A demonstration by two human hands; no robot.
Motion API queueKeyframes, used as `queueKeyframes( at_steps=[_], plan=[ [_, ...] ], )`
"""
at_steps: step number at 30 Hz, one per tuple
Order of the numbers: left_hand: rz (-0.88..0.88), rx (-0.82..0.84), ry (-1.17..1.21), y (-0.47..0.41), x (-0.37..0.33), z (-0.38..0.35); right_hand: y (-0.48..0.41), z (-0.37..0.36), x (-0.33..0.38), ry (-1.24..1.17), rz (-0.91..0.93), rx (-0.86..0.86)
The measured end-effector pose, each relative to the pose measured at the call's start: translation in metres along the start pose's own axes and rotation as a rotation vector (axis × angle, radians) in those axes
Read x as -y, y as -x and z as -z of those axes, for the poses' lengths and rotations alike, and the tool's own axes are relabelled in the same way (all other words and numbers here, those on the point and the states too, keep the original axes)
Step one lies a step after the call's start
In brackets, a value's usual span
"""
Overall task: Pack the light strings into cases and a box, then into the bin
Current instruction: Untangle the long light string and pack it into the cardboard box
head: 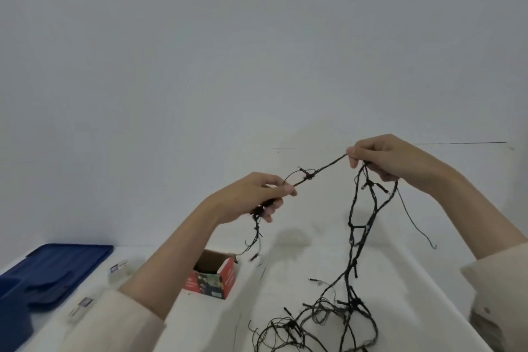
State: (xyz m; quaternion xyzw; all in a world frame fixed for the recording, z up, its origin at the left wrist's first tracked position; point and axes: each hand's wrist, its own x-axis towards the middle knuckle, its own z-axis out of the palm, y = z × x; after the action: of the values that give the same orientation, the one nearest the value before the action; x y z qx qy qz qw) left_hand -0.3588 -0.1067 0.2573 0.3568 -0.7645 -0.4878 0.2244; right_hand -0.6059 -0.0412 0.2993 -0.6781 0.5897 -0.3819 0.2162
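Black light string heaped on white table at 5 o'clock, open red box at 7, blue bin lid at 8, left hand curled round a bunched length, right hand pinching the strand taut between them

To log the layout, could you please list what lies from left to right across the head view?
Blue bin lid, far clear case, red cardboard box, left hand, right hand; both hands pinch the light string.
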Motion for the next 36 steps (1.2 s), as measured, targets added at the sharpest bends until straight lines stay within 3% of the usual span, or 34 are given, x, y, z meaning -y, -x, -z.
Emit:
queueKeyframes(
  at_steps=[4,9,14,15,18,20,24,26,33,36],
  plan=[
    [0.044,0.032,-0.068,0.012,0.013,0.011,0.012,-0.016,-0.033,0.084,-0.085,0.048],
    [0.074,0.025,-0.388,0.015,0.033,-0.008,0.032,-0.053,-0.069,0.103,-0.183,0.083],
    [-0.050,0.008,-0.593,0.007,0.059,-0.054,0.053,-0.097,-0.087,0.768,-0.305,0.338],
    [-0.073,0.050,-0.623,0.006,0.061,-0.064,0.057,-0.106,-0.084,0.725,-0.260,0.340],
    [-0.136,0.165,-0.634,0.005,0.065,-0.086,0.066,-0.130,-0.073,0.074,-0.112,0.378],
    [-0.145,0.126,-0.578,0.006,0.068,-0.090,0.068,-0.143,-0.080,-0.178,-0.088,0.403],
    [-0.044,-0.139,-0.339,0.007,0.096,-0.080,0.065,-0.151,-0.095,-0.135,-0.281,0.178],
    [0.062,-0.192,-0.305,0.007,0.120,-0.078,0.067,-0.148,-0.099,-0.209,-0.371,0.098],
    [0.510,0.110,-0.677,0.019,0.195,-0.109,0.075,-0.128,-0.090,-0.476,-0.401,-0.065],
    [0.552,0.140,-0.750,0.017,0.193,-0.105,0.078,-0.123,-0.086,-0.484,-0.385,-0.038]
  ],
)
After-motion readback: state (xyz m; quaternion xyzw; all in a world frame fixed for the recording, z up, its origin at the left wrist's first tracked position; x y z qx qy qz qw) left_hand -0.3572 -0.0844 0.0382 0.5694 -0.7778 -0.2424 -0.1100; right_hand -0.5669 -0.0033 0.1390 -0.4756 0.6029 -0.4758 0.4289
